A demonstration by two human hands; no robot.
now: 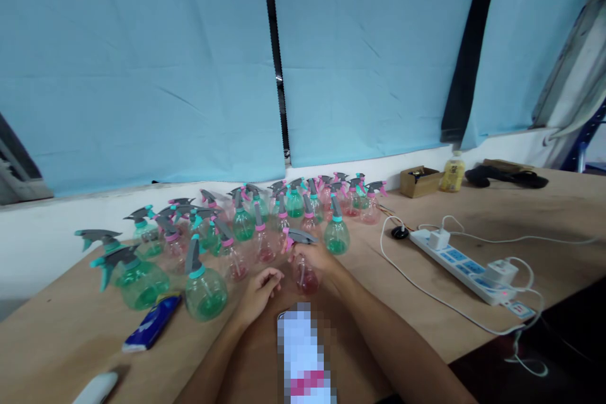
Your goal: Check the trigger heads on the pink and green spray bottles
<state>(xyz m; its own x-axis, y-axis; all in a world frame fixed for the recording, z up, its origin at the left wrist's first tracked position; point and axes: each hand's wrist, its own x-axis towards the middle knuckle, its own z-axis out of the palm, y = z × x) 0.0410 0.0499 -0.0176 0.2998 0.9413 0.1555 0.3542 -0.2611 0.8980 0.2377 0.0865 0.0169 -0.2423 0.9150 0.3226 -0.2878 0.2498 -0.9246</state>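
Observation:
My right hand (316, 260) is closed round the neck of a pink spray bottle (305, 278) with a grey trigger head, standing on the wooden table (71, 341). My left hand (258, 293) rests on the table just left of that bottle, fingers curled loosely, holding nothing that I can see. Several green and pink spray bottles (265, 221) with grey trigger heads stand crowded behind both hands. A large green bottle (204, 290) is close to my left hand.
A blue packet (152, 323) and a white object (97, 387) lie at the near left. A white power strip (466, 268) with plugs and cables lies right. A cardboard box (419, 180), a yellow bottle (453, 173) and dark items sit far right. A blurred patch covers something near my arms.

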